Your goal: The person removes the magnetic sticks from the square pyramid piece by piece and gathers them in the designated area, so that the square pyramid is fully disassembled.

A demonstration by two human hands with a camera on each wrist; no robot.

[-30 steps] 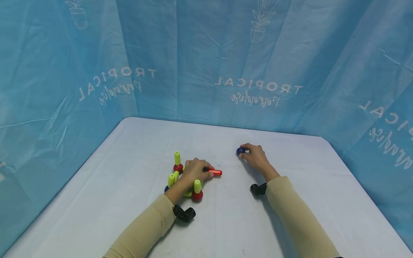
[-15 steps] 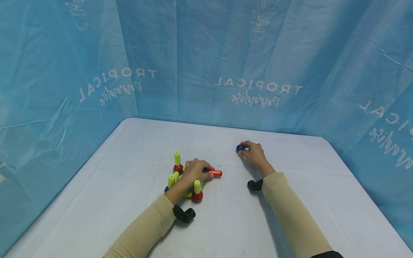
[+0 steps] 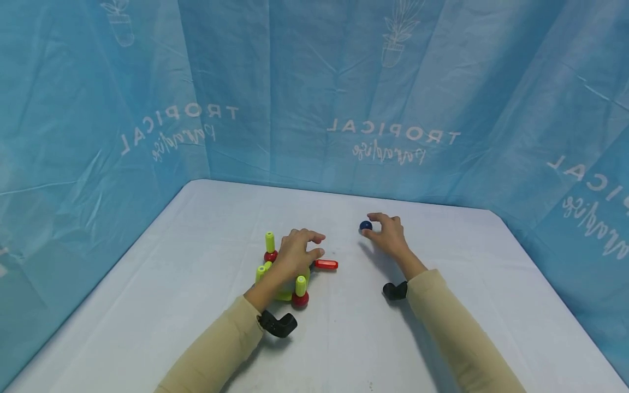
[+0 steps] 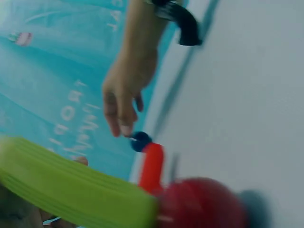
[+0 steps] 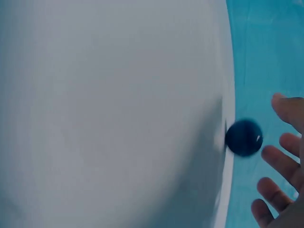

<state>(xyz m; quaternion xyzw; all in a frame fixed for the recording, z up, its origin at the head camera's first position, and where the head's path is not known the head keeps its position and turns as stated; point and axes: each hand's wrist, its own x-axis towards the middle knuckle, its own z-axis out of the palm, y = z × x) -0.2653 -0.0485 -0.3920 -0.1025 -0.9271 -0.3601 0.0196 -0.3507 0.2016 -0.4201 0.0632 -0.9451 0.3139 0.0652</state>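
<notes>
My left hand (image 3: 295, 254) hovers over a construction of green rods and balls, its thumb and fingers apart with nothing between them. Just under its fingertips lies a red rod (image 3: 326, 265), joined at its left end to a dark piece mostly hidden. Green rods (image 3: 270, 242) stand upright on red balls (image 3: 300, 299); in the left wrist view one green rod (image 4: 71, 185) and its red ball (image 4: 202, 204) loom close. My right hand (image 3: 390, 236) is beside a blue ball (image 3: 366, 225) on the table, fingers spread; the right wrist view shows a gap between the ball (image 5: 244, 137) and fingers.
The white table (image 3: 334, 338) ends at a blue printed curtain (image 3: 304, 98) at the back and sides. A black curved wrist mount (image 3: 278, 325) sits at the left wrist, another mount (image 3: 395, 291) at the right.
My left hand has let go of the red rod and lifted slightly. My right hand moved the blue ball a little away from me, then loosened its fingers from it.
</notes>
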